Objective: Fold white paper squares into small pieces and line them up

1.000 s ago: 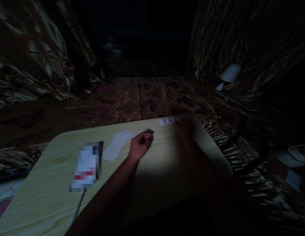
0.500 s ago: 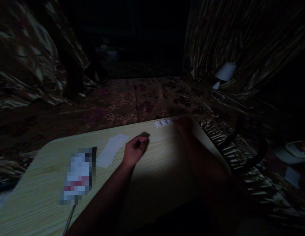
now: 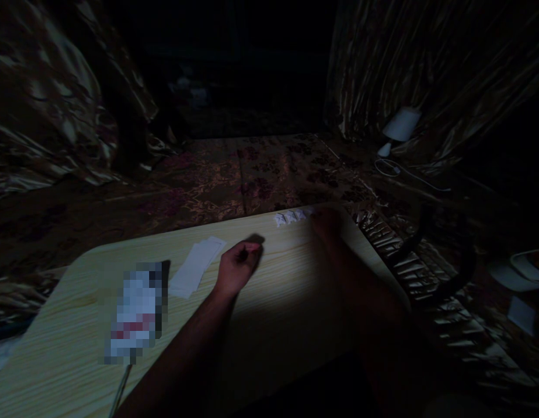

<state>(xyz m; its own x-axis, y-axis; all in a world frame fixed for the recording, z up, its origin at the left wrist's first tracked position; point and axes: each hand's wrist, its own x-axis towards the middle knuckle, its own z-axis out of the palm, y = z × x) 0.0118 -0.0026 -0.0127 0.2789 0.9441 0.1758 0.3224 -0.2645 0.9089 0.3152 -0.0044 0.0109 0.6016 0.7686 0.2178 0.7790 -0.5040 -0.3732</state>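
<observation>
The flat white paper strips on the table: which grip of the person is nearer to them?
Left. The left grip is beside the strips, to their right; the right grip is farther, by the small white pieces.

Pale wood-grain table [image 3: 64, 337], corners rounded, near side in deep shadow. On top, by far edge: row of small folded white papers [image 3: 290, 217], at least three distinct, right end too dim to count. To the left, overlapping white paper strips [image 3: 191, 271]. Further left, flat pixelated object [image 3: 136, 307], thin cord [image 3: 120, 390] at near end.
</observation>
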